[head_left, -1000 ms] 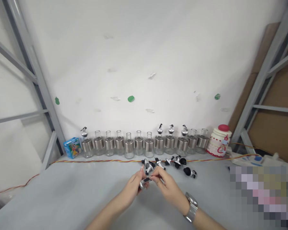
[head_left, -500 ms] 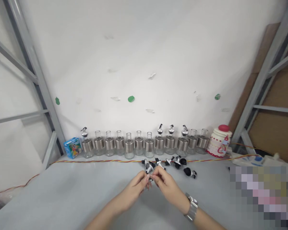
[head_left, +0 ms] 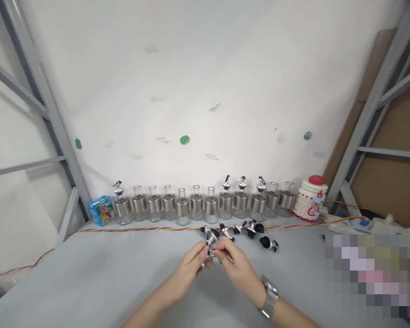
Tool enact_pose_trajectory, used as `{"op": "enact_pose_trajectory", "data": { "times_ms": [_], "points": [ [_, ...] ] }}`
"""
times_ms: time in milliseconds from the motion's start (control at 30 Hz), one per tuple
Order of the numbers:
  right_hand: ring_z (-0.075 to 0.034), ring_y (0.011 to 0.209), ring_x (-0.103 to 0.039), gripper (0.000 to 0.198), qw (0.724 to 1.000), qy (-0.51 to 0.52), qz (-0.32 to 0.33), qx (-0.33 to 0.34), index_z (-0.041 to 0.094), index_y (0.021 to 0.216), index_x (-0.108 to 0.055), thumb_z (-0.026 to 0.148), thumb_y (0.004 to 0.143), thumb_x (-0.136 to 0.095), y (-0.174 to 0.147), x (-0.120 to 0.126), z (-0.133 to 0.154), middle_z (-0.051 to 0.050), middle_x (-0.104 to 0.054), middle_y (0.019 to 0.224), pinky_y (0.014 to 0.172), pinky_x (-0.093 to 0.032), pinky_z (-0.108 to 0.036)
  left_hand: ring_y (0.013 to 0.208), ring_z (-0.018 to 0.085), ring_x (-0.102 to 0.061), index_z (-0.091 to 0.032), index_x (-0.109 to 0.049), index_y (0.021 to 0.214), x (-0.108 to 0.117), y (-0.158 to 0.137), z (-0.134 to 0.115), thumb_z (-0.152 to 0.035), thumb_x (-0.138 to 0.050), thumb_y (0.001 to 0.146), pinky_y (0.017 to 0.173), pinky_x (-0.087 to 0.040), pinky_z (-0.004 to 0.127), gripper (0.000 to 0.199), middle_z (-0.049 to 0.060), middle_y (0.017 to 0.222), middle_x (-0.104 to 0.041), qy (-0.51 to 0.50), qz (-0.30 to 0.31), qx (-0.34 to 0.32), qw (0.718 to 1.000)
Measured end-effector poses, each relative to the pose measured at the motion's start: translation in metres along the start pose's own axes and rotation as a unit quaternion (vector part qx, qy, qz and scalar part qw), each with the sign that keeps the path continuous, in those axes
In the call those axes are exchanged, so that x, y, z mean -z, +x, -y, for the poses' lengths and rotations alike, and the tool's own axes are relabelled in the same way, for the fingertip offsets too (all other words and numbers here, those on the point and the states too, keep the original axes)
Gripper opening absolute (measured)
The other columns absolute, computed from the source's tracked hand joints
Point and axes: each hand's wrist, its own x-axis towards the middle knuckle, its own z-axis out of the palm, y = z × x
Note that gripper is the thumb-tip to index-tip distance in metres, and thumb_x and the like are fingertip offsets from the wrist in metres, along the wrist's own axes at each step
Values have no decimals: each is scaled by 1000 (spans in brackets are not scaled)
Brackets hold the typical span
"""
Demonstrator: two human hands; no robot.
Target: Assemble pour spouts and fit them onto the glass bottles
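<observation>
Above the grey table my left hand (head_left: 190,263) and my right hand (head_left: 235,264) meet at the fingertips, both closed. Between them is a small black-and-silver bottle pourer (head_left: 210,253), mostly hidden by the fingers. My left hand grips its lower part, while my right thumb and forefinger pinch at its upper side. Just beyond the fingertips lie several loose pourers (head_left: 239,228), silver with black ribbed stoppers. One pourer (head_left: 269,243) rests apart to the right. Behind them stands a row of glass bottles (head_left: 182,207) with steel sleeves; several carry pourers, including the leftmost bottle (head_left: 123,208).
A blue picture box (head_left: 102,210) stands left of the bottles, and a white-and-red jar (head_left: 309,200) at the right end. A twisted red-yellow wire (head_left: 140,228) runs across the table (head_left: 89,273). A power strip (head_left: 355,223) lies at right, beside a blurred patch.
My fingertips have parted slightly, showing more of the pourer between them. Both hands remain in nearly the same place; the whole view has shifted a little.
</observation>
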Motion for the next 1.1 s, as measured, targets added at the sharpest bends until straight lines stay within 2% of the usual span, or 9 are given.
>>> {"op": "enact_pose_trajectory", "data": {
  "times_ms": [100,200,367,467,600,733,800,900,1100],
  "points": [
    [-14,66,-47,19,997,-58,-14,57,20,75,-50,28,88,-37,-2,1,2,-1,-49,70,62,-39,-26,56,9,-35,-18,-46,72,-1,4,5,-47,-46,77,49,-22,19,29,-3,64,-44,-40,-16,21,999],
    [-15,72,-49,20,993,-80,18,84,22,92,-54,26,89,-35,-2,3,6,-2,-51,76,67,-40,-27,48,7,-30,-18,-44,67,1,10,10,-45,-48,74,44,-16,20,28,-4,56,-42,-90,-55,28,994],
    [-15,75,-51,29,998,-43,14,42,25,116,-42,28,90,-32,-4,4,11,-3,-52,82,72,-42,-29,41,5,-19,-18,-35,52,12,14,5,-47,-48,74,43,-11,22,38,-7,44,-31,-136,-109,26,984],
    [-13,68,-51,30,1000,12,-21,2,22,117,-38,31,90,-29,-3,3,6,-2,-50,79,65,-43,-26,41,5,-16,-18,-28,46,16,14,-1,-45,-53,72,43,-14,22,45,-8,42,-24,-101,-121,13,987],
    [-13,65,-51,30,999,26,-29,-2,20,115,-38,34,90,-29,-1,2,-2,-1,-49,75,59,-43,-24,40,5,-17,-20,-22,47,16,16,0,-47,-50,72,42,-18,21,47,-9,43,-21,5,-152,-3,988],
    [-13,63,-50,30,1000,10,-11,-7,20,115,-37,35,89,-30,-2,0,-4,-1,-49,76,57,-43,-24,41,7,-23,-21,-28,50,23,23,12,-52,-47,72,43,-22,22,43,-8,45,-22,100,-206,-12,973],
    [-12,62,-50,31,1000,0,-1,-13,21,116,-37,35,89,-31,-3,-2,-4,-1,-49,77,58,-43,-24,50,11,-37,-20,-39,55,31,27,20,-51,-50,71,52,-31,24,36,-5,51,-35,172,-240,-30,955],
    [-11,61,-50,31,1000,-16,15,-18,21,117,-36,35,89,-32,-4,-4,-6,-1,-50,77,61,-43,-24,87,24,-46,-18,-54,80,43,30,35,-42,-53,72,78,-33,34,25,6,84,-53,300,-264,-61,914],
    [-11,60,-49,30,998,-33,45,-24,23,117,-35,33,89,-33,-6,-7,-6,0,-51,80,60,-43,-23,113,24,-36,-18,-47,117,51,34,51,-19,-49,72,97,-24,35,45,7,122,-47,402,-192,-84,891]
  ]
}}
